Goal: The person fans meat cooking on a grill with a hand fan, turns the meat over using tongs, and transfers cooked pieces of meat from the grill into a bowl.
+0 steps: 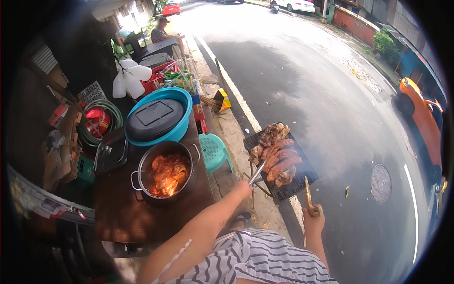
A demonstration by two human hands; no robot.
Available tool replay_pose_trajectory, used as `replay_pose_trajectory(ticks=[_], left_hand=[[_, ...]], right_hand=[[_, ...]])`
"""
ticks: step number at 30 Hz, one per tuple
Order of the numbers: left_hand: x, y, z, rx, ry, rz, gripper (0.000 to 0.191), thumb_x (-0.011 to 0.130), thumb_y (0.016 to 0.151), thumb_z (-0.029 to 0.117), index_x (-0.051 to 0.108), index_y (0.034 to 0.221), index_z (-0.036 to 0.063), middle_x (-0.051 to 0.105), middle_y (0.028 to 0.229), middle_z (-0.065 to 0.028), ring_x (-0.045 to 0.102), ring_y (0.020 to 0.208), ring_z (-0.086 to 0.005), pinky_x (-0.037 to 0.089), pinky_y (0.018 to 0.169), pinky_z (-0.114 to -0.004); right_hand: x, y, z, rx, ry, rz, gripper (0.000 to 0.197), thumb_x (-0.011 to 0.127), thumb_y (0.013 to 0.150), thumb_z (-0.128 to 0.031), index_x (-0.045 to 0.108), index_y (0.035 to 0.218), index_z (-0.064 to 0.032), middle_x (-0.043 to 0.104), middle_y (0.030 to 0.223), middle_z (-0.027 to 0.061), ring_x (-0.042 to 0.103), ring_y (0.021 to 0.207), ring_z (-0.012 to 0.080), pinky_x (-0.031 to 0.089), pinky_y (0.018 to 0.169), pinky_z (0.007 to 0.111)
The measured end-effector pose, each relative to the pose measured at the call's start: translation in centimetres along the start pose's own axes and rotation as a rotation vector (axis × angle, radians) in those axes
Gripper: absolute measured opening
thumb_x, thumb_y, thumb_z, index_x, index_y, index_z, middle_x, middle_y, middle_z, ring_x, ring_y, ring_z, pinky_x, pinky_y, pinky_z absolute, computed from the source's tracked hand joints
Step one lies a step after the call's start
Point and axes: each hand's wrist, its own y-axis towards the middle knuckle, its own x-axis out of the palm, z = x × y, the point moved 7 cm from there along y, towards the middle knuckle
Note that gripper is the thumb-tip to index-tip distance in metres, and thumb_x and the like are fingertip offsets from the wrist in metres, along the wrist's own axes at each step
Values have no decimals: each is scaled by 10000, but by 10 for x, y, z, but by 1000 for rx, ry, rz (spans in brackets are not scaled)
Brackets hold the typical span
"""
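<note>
My left hand [242, 189] is closed around metal tongs [256, 173], whose far end reaches the meat at the near left side of the grill. My right hand [313, 217] grips the rolled end of a woven fan or similar flat tool [308, 191], held just off the grill's near right corner. Several reddish marinated pieces of meat [283, 158] and some browner pieces [275, 133] lie on a charcoal grill [306, 167], with thin smoke over it. To the left, a two-handled metal pot [139, 177] holds more meat in red sauce [168, 175].
The pot stands on a brown table [156, 220], beside a blue basin [184, 124] with a dark oval lid [156, 117] and a glass lid [111, 152]. A green plastic stool [212, 151] is between table and grill. A person [159, 33] sits farther up the roadside.
</note>
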Motion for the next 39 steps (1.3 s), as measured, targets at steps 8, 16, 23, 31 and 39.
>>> replay_pose_trajectory(ticks=[8,16,23,31,39], left_hand=[[-154,-163,-9,93,-777,360,302,639,980,265,575,1147,21,576,769,-19,571,589,-79,442,476,-255],[-253,-314,-134,-279,-654,477,285,596,1002,274,593,1156,34,596,816,-23,575,569,-81,462,477,-233],[-271,-320,-225,-390,-691,118,315,541,1019,294,583,1125,0,603,810,-60,604,606,-124,498,491,-257],[-274,-240,-268,-348,-816,-235,216,457,1040,187,572,1080,9,631,787,-94,615,583,-144,525,472,-266],[-239,-200,-249,-355,-951,-272,130,541,1018,165,545,1015,35,616,768,-120,593,547,-181,532,437,-321]], right_hand=[[64,40,-69,-223,320,-587,327,838,799,-168,628,1025,-58,655,856,25,602,777,154,500,699,351],[72,26,-88,-309,611,-821,270,792,849,-116,617,1048,-62,634,857,-7,587,769,108,491,690,289],[86,1,-77,-255,531,-581,192,734,886,-72,615,1036,-63,617,893,-11,557,816,90,471,723,274],[132,-90,-66,-189,230,-170,227,769,882,-99,608,1035,-49,617,933,-2,555,869,112,466,781,275],[108,-139,-38,-52,218,-154,259,774,875,-102,610,1066,-41,612,940,-8,551,862,101,467,778,261]])
